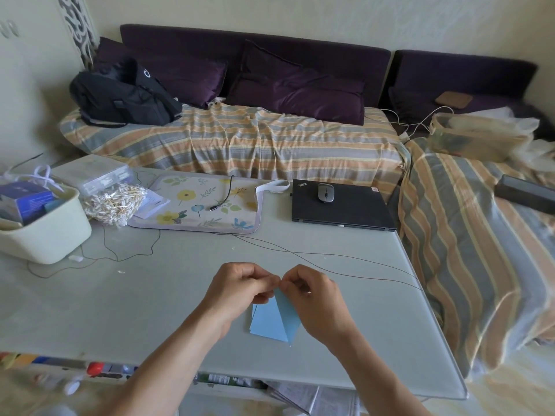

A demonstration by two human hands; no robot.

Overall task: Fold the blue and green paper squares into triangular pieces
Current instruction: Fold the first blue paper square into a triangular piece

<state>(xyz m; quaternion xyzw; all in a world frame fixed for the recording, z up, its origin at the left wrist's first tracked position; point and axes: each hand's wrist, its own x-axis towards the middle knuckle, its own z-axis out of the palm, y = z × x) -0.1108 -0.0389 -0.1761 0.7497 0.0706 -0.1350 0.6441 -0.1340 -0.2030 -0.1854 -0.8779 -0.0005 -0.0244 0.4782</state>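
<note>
Both hands (280, 285) pinching creased blue paper (274, 321)

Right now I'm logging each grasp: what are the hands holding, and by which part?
Both the left hand and right hand pinch the blue paper at its top point, fingertips meeting there.
</note>
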